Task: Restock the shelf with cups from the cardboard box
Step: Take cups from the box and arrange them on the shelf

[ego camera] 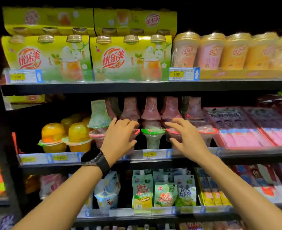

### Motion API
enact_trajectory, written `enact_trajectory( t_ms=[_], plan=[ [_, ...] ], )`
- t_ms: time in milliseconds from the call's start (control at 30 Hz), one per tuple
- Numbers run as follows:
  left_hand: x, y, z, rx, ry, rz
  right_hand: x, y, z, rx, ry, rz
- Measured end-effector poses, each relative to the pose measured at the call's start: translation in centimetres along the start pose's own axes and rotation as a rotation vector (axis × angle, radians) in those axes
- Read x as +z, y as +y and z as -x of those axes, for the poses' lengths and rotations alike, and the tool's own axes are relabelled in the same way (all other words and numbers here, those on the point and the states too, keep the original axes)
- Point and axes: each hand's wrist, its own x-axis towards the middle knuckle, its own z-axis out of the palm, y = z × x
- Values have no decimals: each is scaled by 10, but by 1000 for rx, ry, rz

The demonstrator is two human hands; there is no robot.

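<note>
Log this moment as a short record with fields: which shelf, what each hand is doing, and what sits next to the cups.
shelf: middle shelf, inverted cups stacked on upright ones
left hand: wears a watch, fingers curled round left red-rimmed cup
right hand: at right red-rimmed cup, fingers fairly straight, grip unclear
between hands: green-rimmed cup, upright
left neighbours: yellow cups
price tag: 2.50, below green-rimmed cup
cardboard box: not in view
</note>
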Motion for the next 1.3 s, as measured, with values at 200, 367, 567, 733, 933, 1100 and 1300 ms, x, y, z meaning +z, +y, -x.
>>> enact_trajectory(
  t_ms=[200,367,567,733,933,1100,1300],
  plan=[
    [5,52,-22,58,56,78,-36,75,8,198,14,12],
    [29,88,-41,58,-56,67,-20,97,21,140,-123,111],
    [43,87,-29,-9,91,127,-19,101,29,144,-99,33],
    [48,93,-30,-74,132,191,-20,75,19,32,7,-1],
    [39,101,-19,-81,121,234,-13,54,5,-20,-52,-4],
    [12,74,15,-78,204,342,-20,48,13,0,-58,65],
    [-26,-42,72,-280,399,289,-23,-39,8,-30,126,-235]
  ],
)
